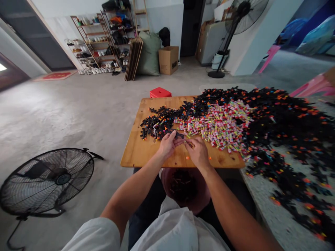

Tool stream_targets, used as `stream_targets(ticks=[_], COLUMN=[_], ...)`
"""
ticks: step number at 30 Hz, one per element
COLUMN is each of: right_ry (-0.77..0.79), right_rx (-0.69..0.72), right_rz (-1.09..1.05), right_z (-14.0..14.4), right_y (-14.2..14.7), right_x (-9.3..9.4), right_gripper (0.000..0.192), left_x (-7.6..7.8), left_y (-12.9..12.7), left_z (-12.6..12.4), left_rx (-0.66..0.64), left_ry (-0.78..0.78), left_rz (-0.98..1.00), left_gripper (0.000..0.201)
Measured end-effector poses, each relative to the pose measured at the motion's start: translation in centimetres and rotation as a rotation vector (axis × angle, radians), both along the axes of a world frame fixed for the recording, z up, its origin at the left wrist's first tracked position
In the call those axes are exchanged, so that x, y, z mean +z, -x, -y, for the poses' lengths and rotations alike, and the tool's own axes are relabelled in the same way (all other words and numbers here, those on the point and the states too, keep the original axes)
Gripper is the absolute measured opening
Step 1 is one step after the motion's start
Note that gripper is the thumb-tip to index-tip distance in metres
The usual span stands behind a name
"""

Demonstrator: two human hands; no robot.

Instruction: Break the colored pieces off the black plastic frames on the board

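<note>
Head view: both hands meet at the near middle of the wooden tabletop [138, 153], just in front of the piles. The left hand [167, 144] has its fingers curled narrow around a small black plastic piece [178, 134], which pokes out toward the right, its long axis running roughly left to right across the board. The right hand [198, 151] sits just beside it, fingertips pinched close together near the tip of that black piece; something tiny seems to be between them, but it is too small to tell what. So the piece lies between the two hands, the left holding it and the right touching or nearly touching its free end.

Beyond the fingers lies a heap of pink and multicoloured small tubes [222, 125], with black pieces with orange tips [157, 123] to its left and a far larger spread to the right. A reddish bowl [206, 202] holding more dark parts rests in the person's lap, directly under the hands.
</note>
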State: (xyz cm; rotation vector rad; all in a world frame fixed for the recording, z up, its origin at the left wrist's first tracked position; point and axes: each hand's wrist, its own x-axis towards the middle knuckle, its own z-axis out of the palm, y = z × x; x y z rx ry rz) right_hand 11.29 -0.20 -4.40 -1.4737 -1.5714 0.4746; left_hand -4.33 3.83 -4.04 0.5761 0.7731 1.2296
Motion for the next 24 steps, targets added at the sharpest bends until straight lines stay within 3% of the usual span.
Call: stream_targets(ticks=[2,7,9,18,24], right_ry=[0.038,0.158,0.186,0.158,0.144], right_rx=[-0.029,-0.018,0.02,0.056,0.061], right_rz=[-0.078,-0.717,-0.837,-0.833,-0.826], right_z=[0.3,0.8,0.8,1.0,0.9], right_y=[0.3,1.2,1.5,1.2,0.9], right_x=[0.1,-0.3,-0.3,-0.6,-0.6], right_gripper=[0.033,0.039,0.042,0.042,0.04], left_x=[0.1,-0.1,-0.2,0.3,-0.2], left_y=[-0.1,-0.9,-1.1,-1.2,-1.2], left_z=[0.2,0.3,0.4,0.7,0.7], left_rx=[0.002,0.084,0.082,0.07,0.066], left_ry=[-0.007,0.006,-0.004,0.015,0.016], left_rz=[0.025,0.018,0.01,0.021,-0.029], left_gripper=[0.035,0.034,0.033,0.032,0.037])
